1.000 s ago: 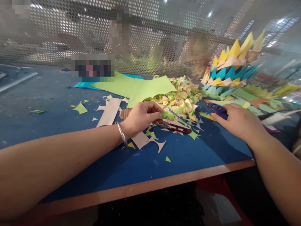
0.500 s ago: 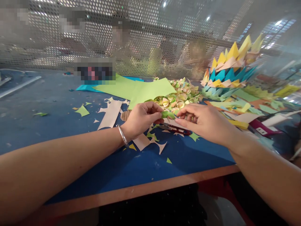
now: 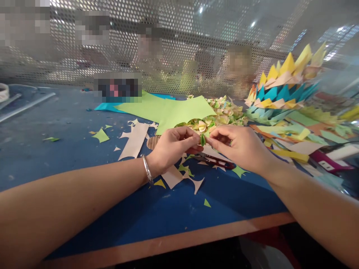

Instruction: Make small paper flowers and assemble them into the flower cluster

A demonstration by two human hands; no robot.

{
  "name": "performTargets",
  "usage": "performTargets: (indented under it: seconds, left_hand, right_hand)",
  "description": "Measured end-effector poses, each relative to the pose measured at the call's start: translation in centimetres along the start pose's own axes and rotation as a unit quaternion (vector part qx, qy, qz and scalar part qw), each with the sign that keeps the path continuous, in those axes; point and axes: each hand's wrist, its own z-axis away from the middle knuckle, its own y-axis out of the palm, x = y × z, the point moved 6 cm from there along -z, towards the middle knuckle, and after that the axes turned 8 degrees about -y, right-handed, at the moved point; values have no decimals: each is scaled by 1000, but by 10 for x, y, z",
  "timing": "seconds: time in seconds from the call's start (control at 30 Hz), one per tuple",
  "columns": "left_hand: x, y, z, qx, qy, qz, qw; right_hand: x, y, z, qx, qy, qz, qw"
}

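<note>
Between my two hands is a small folded green paper piece (image 3: 202, 139). My left hand (image 3: 179, 144), with a silver bangle at the wrist, pinches it from the left side. From the right, the thumb and fingertips of my right hand (image 3: 238, 145) close on its other edge. A pair of scissors (image 3: 217, 162) with a dark red handle lies on the table below my hands, partly covered. Just beyond my fingers is a heap of small folded paper petals (image 3: 228, 112) in pink, yellow and green. A large light green sheet (image 3: 179, 112) lies in front of the heap.
Pink and green paper offcuts (image 3: 134, 140) are scattered over the blue table (image 3: 70, 149). At the right rises a tiered paper piece (image 3: 283, 89) with yellow and blue points, near many paper strips (image 3: 291, 155). A perforated metal screen (image 3: 174, 45) stands behind, with people beyond it.
The green paper piece has turned more upright between my fingers, and my hands have come closer together. The whole view has shifted slightly.
</note>
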Motion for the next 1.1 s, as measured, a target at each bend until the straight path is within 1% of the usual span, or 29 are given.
performTargets:
  seconds: [0.2,0.37,0.53,0.67,0.73,0.83,0.9,1.0,1.1]
  left_hand:
    - [2,-1,-2,13,-1,21,1000]
    - [3,-2,-3,11,-5,17,1000]
    - [5,-3,-6,-7,-7,-6,1000]
    - [6,-1,-7,11,-8,-44,999]
    - [5,0,-6,18,4,-63,998]
    - [2,-1,-5,5,31,-88,996]
    - [1,-2,-4,-7,35,-93,995]
    - [1,-3,-3,-22,34,-80,996]
    - [0,-3,-1,-34,45,-67,996]
  right_hand:
    - [3,3,-4,9,-2,-17,1000]
    - [2,8,-4,-12,-6,-26,1000]
    - [-2,11,-1,-30,-10,-39,999]
    - [-5,12,0,-34,-16,-63,997]
    - [-7,13,1,-30,-15,-76,997]
    - [-11,14,3,-28,-5,-97,995]
    - [-14,14,4,-37,2,-119,992]
    - [-17,14,5,-48,9,-149,988]
    - [-17,17,4,-41,11,-165,985]
